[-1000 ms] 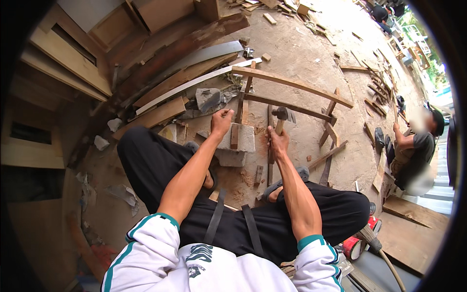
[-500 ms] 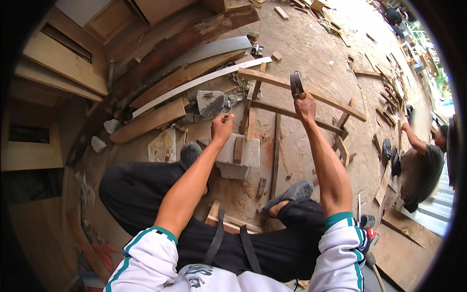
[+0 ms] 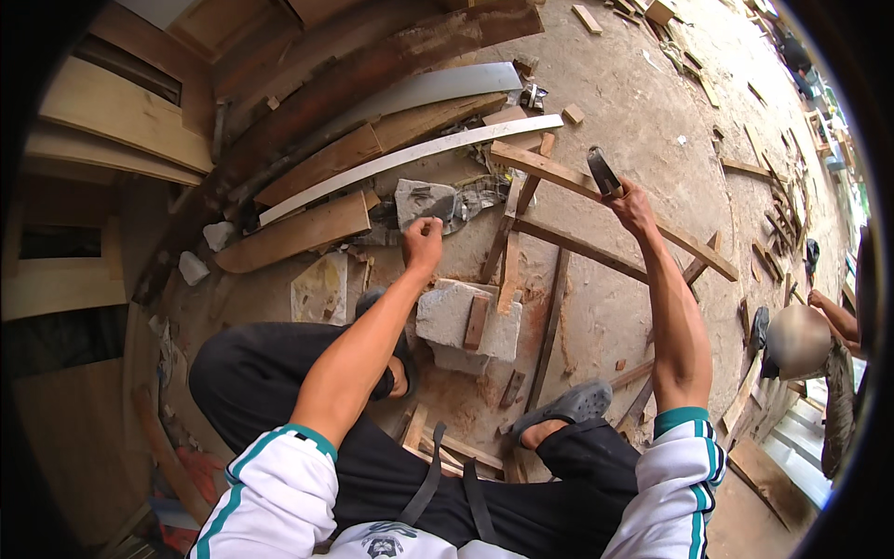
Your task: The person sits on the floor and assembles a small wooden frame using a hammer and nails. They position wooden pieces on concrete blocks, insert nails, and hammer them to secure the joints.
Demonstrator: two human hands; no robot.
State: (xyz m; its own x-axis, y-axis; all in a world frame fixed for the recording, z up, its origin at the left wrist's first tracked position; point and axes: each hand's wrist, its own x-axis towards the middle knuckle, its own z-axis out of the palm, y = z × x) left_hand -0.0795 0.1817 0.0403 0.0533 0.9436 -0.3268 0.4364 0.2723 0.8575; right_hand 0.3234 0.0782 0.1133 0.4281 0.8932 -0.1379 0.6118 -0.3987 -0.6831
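Observation:
My right hand [image 3: 634, 209] is closed around a hammer [image 3: 603, 171], held up above a wooden frame [image 3: 582, 247] of narrow bars. The hammer's dark head points away from me. My left hand [image 3: 424, 244] has its fingers pinched together, and whatever they may hold is too small to make out. It hovers left of the frame, beyond a pale concrete block [image 3: 438, 312] between my feet. On that block lies a short brown wood piece [image 3: 476, 322], with one end of the frame close by.
Long boards [image 3: 307, 228] and a white strip [image 3: 410, 168] lie at the left, near broken concrete [image 3: 424, 200]. Wood offcuts [image 3: 773, 252] are scattered to the right. Another person [image 3: 838, 382] sits at the far right. My grey clog [image 3: 582, 402] rests beside a bar.
My view has shifted, so the frame and block appear farther right. The hammer has tilted in my right hand. My left hand remains pinched.

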